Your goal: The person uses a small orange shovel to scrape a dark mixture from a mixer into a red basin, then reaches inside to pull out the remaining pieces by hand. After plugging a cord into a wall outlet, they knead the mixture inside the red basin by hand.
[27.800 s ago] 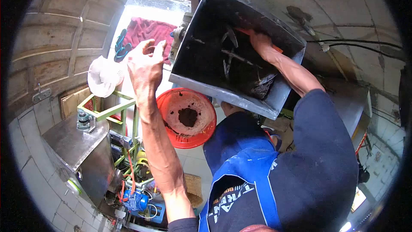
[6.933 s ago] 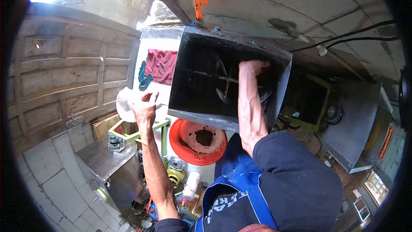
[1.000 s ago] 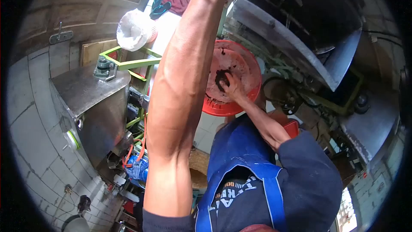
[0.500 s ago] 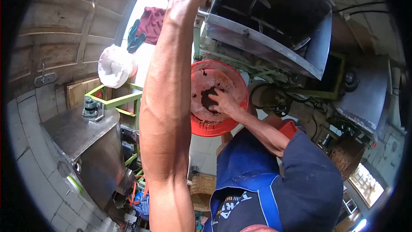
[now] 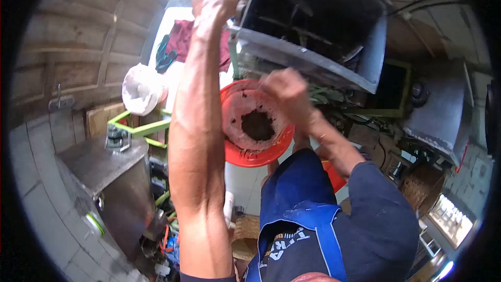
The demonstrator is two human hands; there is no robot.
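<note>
My left hand (image 5: pixel 214 2) is raised at the top, beside the dark open metal machine box (image 5: pixel 308 21). Its fingers are curled closed, and what they hold cannot be made out. Below, a red basin (image 5: pixel 252 160) contains a pinkish, wet-looking mass (image 5: pixel 237 112) with a dark round hollow (image 5: pixel 257 126) in its middle. My right hand (image 5: pixel 284 87) is over the basin's upper right rim, blurred, with its fingers curled in. Whatever is inside it is hidden.
A white-lined basket (image 5: pixel 141 90) and a green metal frame (image 5: pixel 141 127) stand at the left, by a metal cabinet (image 5: pixel 104 164). Maroon cloth (image 5: pixel 182 39) lies behind my left arm. Another metal box (image 5: pixel 438 104) is at the right. A woven basket (image 5: pixel 245 230) sits below.
My right hand has lifted out of the mass in the basin, up toward the metal box, and its spread fingers have curled. The dark hollow is now uncovered. My left hand appears slightly lower and further left.
</note>
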